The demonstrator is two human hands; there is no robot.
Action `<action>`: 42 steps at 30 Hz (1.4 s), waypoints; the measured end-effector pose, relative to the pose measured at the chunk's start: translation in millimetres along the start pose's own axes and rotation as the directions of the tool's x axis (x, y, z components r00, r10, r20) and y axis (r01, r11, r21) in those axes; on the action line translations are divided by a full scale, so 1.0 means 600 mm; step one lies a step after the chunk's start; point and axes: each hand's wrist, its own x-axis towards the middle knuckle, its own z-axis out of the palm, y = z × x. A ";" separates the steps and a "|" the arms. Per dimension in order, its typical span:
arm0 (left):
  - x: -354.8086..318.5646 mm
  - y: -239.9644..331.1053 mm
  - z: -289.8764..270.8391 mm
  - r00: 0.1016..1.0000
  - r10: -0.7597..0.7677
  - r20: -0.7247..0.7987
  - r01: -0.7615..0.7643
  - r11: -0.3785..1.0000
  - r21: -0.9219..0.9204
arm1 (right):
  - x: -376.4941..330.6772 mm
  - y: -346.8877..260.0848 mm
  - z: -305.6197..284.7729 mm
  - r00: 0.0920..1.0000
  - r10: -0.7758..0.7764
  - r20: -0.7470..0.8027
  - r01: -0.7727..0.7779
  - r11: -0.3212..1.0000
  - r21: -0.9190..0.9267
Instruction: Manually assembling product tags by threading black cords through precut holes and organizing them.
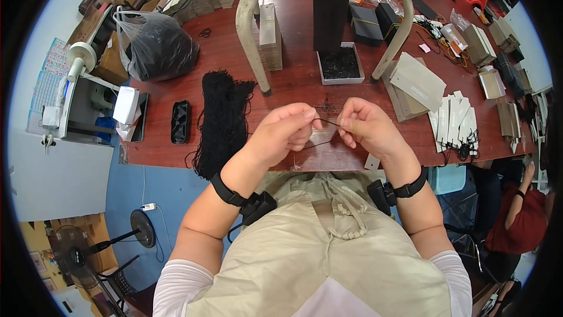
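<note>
Fingers (309, 115) of the left hand (282, 129) are closing thumb to forefinger on a thin black cord (328, 122), the remaining ones curling in beneath. Right hand (372, 130) is pinching the same cord, thumb against forefinger, its lower fingers hanging loosely bent. Cord is spanning the short gap between the two pinches, over the near edge of a red-brown table (226, 41); a dark strand is also curving just below the fingertips, though whether it is one piece with the cord I cannot tell. Left of the fingers a thick bundle of black cords (221, 120) is lying near the left wrist; farther left a black compartmented case (180, 122) is resting, with a filled plastic bag (161, 47) sitting beyond. Straight beyond the fingers a small white box (343, 81) is holding black bits, and a dark upright panel (332, 9) is standing behind it. Right of the fingers grey cards (417, 84) are lying stacked, and pale tags (453, 119) with black strings are fanning out beside them. Just below the right fingers a small pale tag (371, 162) is lying at the table edge. Far right, a person in dark red (518, 220) is sitting.
</note>
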 end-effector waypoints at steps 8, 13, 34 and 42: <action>-0.005 -0.014 -0.015 0.997 0.064 -0.053 -0.059 0.995 0.079 | -0.006 -0.024 -0.008 0.999 -0.047 -0.008 0.048 0.997 0.060; -0.001 -0.015 -0.007 1.000 -0.004 0.020 0.001 0.986 0.165 | -0.013 -0.044 0.019 0.995 -0.079 -0.053 0.061 0.959 -0.278; 0.004 -0.011 0.031 0.997 0.022 -0.067 -0.012 0.989 0.145 | -0.006 -0.013 0.048 0.925 -0.364 -0.108 0.310 0.889 -0.338; 0.020 -0.031 0.023 0.951 0.308 -0.011 -0.278 0.873 0.401 | 0.009 -0.004 0.044 0.897 -0.434 -0.081 0.392 0.868 -0.304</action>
